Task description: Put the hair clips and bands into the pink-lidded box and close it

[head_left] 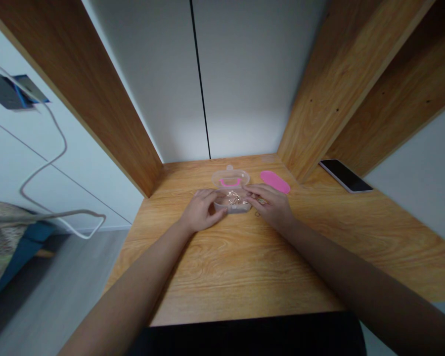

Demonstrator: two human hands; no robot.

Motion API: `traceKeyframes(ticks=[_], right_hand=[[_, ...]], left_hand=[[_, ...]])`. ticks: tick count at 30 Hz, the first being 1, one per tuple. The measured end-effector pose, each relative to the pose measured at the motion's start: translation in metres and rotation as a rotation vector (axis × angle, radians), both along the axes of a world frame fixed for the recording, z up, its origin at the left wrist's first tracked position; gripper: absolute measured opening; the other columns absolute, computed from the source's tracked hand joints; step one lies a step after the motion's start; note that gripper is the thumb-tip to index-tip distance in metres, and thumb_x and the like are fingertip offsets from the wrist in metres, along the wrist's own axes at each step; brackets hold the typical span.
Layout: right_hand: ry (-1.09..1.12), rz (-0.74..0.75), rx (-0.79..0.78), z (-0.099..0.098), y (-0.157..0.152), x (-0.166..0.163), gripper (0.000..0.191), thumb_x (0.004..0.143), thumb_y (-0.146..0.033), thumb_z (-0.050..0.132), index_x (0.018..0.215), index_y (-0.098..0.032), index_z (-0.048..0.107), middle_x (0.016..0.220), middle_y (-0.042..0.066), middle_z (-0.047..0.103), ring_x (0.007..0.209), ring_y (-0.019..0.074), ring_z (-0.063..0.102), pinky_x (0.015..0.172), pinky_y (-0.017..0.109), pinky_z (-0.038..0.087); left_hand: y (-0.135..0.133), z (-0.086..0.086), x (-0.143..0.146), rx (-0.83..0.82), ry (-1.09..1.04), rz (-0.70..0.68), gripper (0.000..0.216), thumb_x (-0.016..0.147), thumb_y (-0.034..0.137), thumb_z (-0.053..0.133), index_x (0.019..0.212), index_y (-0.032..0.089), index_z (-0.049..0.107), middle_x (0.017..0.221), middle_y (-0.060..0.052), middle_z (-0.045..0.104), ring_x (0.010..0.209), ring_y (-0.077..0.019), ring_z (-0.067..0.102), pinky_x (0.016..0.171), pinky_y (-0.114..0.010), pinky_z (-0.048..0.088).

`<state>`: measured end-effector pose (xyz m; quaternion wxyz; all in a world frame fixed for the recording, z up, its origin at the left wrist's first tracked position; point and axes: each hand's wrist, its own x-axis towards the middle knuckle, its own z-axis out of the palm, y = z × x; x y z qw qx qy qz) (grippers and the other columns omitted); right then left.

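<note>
A small clear plastic box (237,210) stands on the wooden desk with its hinged lid (230,174) tipped back; a pink handle (230,182) shows at the lid. Inside lie several small shiny gold-coloured pieces (233,198), too small to name. My left hand (200,211) grips the box's left end, thumb along the front. At the right end is my right hand (270,203), fingers pinched together over the rim; whatever they hold is too small to make out. Just below these fingers a little dark ring (257,214) lies on the desk.
A pink oval piece (275,182) lies behind my right hand. Farther right, a phone (345,175) rests by the wooden upright (319,109). Another wooden upright (96,89) and a white cable (55,158) are on the left. A white panel closes the back.
</note>
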<state>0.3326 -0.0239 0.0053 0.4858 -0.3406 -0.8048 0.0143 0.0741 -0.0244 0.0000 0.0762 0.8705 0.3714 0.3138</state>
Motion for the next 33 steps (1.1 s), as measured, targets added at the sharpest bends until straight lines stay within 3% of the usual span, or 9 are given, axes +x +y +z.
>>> traceKeyframes(ticks=[5,10,13,16,22,27,33], right_hand=[[-0.003,-0.013,0.018,0.002,-0.002,0.001,0.021,0.095,-0.023,0.061,0.113,-0.026,0.071,0.105,0.006,0.077,0.095,0.022,0.071,0.086,0.039,0.058],[0.014,-0.117,-0.022,0.001,0.004,0.005,0.036,0.095,-0.013,0.044,0.119,-0.026,0.067,0.111,0.006,0.074,0.103,0.0251,0.066,0.095,0.045,0.052],[0.019,-0.308,-0.072,-0.004,0.013,0.011,0.046,0.091,-0.009,0.04,0.129,-0.023,0.06,0.122,0.011,0.067,0.114,0.0292,0.059,0.101,0.05,0.046],[-0.059,-0.554,-0.165,-0.012,0.024,0.02,0.05,0.086,-0.012,0.047,0.135,-0.017,0.054,0.126,0.019,0.061,0.119,0.0361,0.053,0.1,0.056,0.042],[-0.329,-0.805,-0.521,-0.027,0.038,0.037,0.049,0.089,-0.02,0.048,0.137,-0.012,0.053,0.14,0.024,0.048,0.132,0.0386,0.043,0.107,0.058,0.033],[-0.35,-0.796,-0.579,-0.024,0.04,0.038,0.049,0.091,-0.02,0.046,0.139,-0.015,0.052,0.14,0.023,0.047,0.131,0.0387,0.045,0.104,0.057,0.036],[-0.098,-0.576,-0.367,-0.012,0.03,0.027,0.044,0.094,-0.024,0.043,0.136,-0.018,0.053,0.138,0.018,0.049,0.131,0.0362,0.047,0.108,0.058,0.038]], left_hand=[[0.0,0.0,0.0,-0.013,0.002,0.006,0.033,0.09,0.04,0.063,0.118,0.023,0.062,0.121,-0.009,0.07,0.112,-0.0281,0.064,0.1,-0.047,0.047],[0.0,0.001,0.0,-0.019,0.009,0.013,0.033,0.089,0.041,0.063,0.117,0.023,0.062,0.118,-0.009,0.07,0.111,-0.0281,0.065,0.098,-0.047,0.047],[-0.001,0.001,0.0,-0.016,0.013,0.011,0.033,0.089,0.041,0.062,0.117,0.023,0.062,0.118,-0.009,0.07,0.109,-0.0279,0.065,0.098,-0.047,0.047],[-0.001,0.001,0.0,-0.006,0.015,0.009,0.034,0.089,0.041,0.063,0.118,0.023,0.062,0.118,-0.009,0.07,0.11,-0.0276,0.065,0.098,-0.046,0.046],[-0.002,0.001,0.0,0.019,0.045,0.031,0.034,0.09,0.042,0.062,0.117,0.022,0.063,0.118,-0.009,0.07,0.111,-0.0283,0.063,0.099,-0.047,0.044],[-0.001,0.0,0.0,0.043,0.055,0.083,0.036,0.089,0.043,0.062,0.117,0.021,0.065,0.116,-0.01,0.07,0.11,-0.0286,0.063,0.099,-0.047,0.044],[0.0,-0.001,-0.001,0.035,0.039,0.113,0.037,0.088,0.042,0.062,0.119,0.022,0.064,0.115,-0.009,0.071,0.11,-0.0288,0.063,0.099,-0.048,0.044]])
